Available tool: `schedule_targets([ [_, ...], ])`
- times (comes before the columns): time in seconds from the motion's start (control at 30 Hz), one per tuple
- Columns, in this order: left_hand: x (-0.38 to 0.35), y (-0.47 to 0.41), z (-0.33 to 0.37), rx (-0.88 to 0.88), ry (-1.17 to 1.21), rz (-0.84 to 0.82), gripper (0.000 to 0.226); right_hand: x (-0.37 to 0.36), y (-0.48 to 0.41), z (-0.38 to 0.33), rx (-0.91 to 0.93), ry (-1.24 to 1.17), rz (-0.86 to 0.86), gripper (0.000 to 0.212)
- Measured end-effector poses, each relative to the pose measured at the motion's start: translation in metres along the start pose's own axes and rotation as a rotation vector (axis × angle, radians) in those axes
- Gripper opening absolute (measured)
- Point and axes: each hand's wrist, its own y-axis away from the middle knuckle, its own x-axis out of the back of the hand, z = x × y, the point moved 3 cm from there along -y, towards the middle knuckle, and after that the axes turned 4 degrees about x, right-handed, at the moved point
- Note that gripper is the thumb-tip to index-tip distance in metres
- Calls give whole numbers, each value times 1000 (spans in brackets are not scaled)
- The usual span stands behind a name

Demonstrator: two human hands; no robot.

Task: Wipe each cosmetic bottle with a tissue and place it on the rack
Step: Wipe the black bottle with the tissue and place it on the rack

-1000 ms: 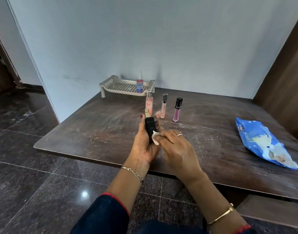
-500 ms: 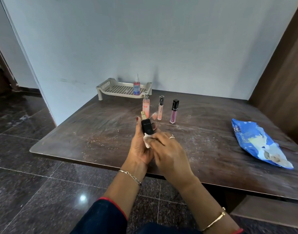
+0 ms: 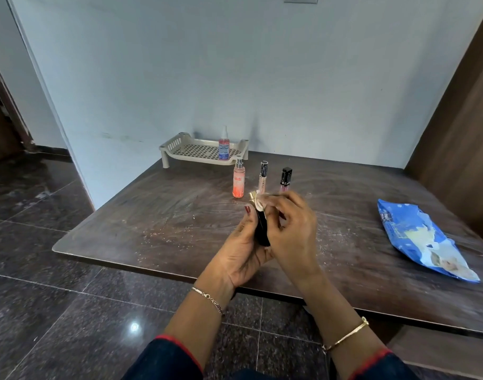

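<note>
the beige slotted rack (image 3: 180,149) sits at the upper centre of the frame, on the dark wooden table (image 3: 158,215) against the wall. it holds one thing: a small clear spray bottle (image 3: 223,145) of pink liquid with a blue label, standing upright at its right end. the label text is too small to read.

just below the rack in the frame, three bottles stand upright on the table in a row: a peach mist bottle (image 3: 239,179) with vertical lettering too blurred to read, a slim pale gloss tube (image 3: 262,175), and a pink gloss with a black cap (image 3: 285,178), its base hidden behind the right hand.

at the centre of the frame the left hand (image 3: 241,250) is curled around a black bottle (image 3: 262,229) with a gold top, held upright. the right hand (image 3: 293,229) pinches a white tissue (image 3: 260,204) against the bottle's gold top.

at the right edge lies a blue tissue packet (image 3: 424,239), flat on the table; its print cannot be read.
</note>
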Motion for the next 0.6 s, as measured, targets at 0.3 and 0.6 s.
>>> schedule_targets([
  [0.3, 22, -4, 10, -148, -601, 219, 15, 1, -5, 31, -750, -648, -22, 19],
  [0.6, 16, -14, 1, -203, -1132, 436, 34, -8, -12, 9, 258, 593, -392, 23],
])
